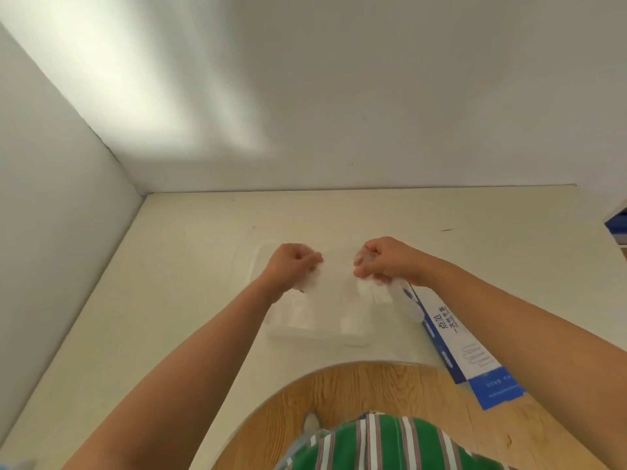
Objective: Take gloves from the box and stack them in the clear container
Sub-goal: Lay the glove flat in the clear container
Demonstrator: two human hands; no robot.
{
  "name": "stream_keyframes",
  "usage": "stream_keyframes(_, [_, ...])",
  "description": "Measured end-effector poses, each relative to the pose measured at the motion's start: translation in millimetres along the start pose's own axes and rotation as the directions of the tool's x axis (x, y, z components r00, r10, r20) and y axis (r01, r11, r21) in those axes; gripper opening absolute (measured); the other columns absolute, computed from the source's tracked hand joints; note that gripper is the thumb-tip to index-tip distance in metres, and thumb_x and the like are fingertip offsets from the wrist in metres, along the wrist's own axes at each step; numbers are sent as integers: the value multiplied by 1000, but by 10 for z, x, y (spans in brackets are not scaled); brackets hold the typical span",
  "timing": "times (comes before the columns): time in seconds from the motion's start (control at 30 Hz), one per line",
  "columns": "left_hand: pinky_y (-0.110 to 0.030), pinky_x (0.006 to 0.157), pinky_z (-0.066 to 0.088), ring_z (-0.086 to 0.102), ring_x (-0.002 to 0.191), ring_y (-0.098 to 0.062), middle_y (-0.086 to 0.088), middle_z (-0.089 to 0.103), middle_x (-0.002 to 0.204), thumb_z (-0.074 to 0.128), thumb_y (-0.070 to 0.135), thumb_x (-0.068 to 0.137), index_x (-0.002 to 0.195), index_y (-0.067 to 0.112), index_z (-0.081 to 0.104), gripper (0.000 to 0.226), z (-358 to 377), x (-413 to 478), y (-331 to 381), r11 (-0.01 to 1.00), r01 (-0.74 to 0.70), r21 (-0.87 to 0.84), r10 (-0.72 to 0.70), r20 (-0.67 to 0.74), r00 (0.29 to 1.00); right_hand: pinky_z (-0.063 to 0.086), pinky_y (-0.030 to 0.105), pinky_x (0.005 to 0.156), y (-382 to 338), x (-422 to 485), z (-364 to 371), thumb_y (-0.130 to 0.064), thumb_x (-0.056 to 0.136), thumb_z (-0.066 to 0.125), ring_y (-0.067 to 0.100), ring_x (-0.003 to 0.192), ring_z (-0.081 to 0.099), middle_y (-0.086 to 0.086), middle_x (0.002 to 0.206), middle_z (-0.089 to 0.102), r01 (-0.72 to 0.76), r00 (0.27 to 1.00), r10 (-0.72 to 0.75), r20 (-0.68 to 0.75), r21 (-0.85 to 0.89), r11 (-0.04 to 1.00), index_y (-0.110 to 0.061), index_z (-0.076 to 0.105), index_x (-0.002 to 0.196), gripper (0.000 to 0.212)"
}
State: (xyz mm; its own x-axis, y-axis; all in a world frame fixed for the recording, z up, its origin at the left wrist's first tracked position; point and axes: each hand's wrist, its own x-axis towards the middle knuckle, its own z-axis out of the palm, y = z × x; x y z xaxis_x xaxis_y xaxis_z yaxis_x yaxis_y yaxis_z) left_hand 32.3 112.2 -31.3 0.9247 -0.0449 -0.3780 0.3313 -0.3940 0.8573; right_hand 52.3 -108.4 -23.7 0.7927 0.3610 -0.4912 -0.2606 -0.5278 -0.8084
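A thin, see-through plastic glove [334, 283] is stretched between my two hands above the clear container [288, 330], which sits on the cream table. My left hand [293, 264] pinches the glove's left edge with curled fingers. My right hand [380, 261] grips its right edge the same way. The blue and white glove box [461, 347] lies just right of the container, partly under my right forearm. More pale gloves seem to lie inside the container, though its contents are hard to make out.
The cream table [190, 266] meets white walls at the back and left, and has a curved cut-out at its front edge over a wooden floor [373, 388]. A blue object [615, 227] pokes in at the far right edge.
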Motion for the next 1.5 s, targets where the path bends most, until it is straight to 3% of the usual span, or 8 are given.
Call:
stream_keyframes(0.17, [-24, 45, 48, 59, 51, -15, 0, 62, 69, 47, 16, 97, 92, 16, 62, 15, -70, 33, -274, 927, -36, 373, 111, -181, 977, 40, 31, 84, -134, 169, 354, -29, 74, 79, 18, 100, 50, 0, 110, 54, 212, 809, -479, -340, -591, 778, -18, 58, 117, 49])
stream_keyframes(0.27, [-39, 63, 54, 63, 71, -27, -7, 66, 79, 39, 16, 100, 105, 15, 58, 20, -45, 68, -387, 812, -62, 580, 196, -171, 966, 41, 34, 81, -223, 142, 576, -26, 78, 74, 19, 93, 54, -2, 99, 56, 373, 694, -684, -226, -700, 610, -19, 63, 104, 29])
stream_keyframes(0.4, [-32, 54, 42, 56, 69, -23, -5, 58, 78, 34, 8, 98, 112, 12, 48, 20, 22, 80, -444, 699, -66, 712, 191, -97, 977, 48, 36, 83, -58, 237, 839, -34, 91, 62, 23, 106, 56, 3, 126, 47, 129, 977, -211, -11, -760, 637, -22, 44, 135, 49])
stream_keyframes(0.57, [-34, 62, 44, 52, 75, -24, -10, 56, 94, 44, -3, 91, 121, 6, 39, 32, 32, 90, -496, 596, 7, 803, 81, -69, 994, 49, 38, 88, 181, 455, 1046, -39, 92, 60, 31, 117, 51, 12, 143, 32, -40, 995, 95, 18, -816, 577, -23, 13, 154, 79])
stream_keyframes(0.77, [-30, 78, 42, 46, 95, -23, -5, 49, 106, 57, 0, 79, 109, 11, 51, 32, 60, 133, -488, 390, -181, 903, 398, 12, 917, 48, 40, 93, 272, 626, 1184, -41, 86, 68, 31, 130, 36, 11, 151, 15, -82, 985, 172, 16, -835, 543, -29, 4, 154, 94])
stream_keyframes(1.0, [-33, 74, 49, 58, 98, -30, -13, 46, 122, 68, 14, 85, 137, 15, 34, 62, 114, 358, -682, 521, -105, 847, -68, 163, 984, 47, 37, 87, 293, 639, 1167, -34, 80, 76, 30, 125, 42, 12, 147, 24, -75, 981, 193, 36, -839, 538, -25, 6, 154, 103])
stream_keyframes(1.3, [-36, 79, 51, 56, 110, -34, -15, 23, 140, 89, 27, 66, 151, 22, -4, 126, 120, 473, -855, 424, -73, 903, -274, 205, 940, 45, 39, 97, 376, 673, 1244, -45, 77, 78, 33, 132, 36, 14, 151, 21, -187, 971, 227, -71, -818, 544, -20, -10, 155, 120])
stream_keyframes(1.5, [-37, 81, 51, 54, 113, -34, -15, 24, 140, 89, 28, 65, 151, 21, -6, 129, 135, 461, -838, 404, -65, 913, -288, 194, 938, 46, 40, 100, 336, 685, 1248, -46, 73, 81, 34, 133, 37, 15, 153, 19, -187, 962, 268, -45, -822, 537, -18, -14, 154, 128])
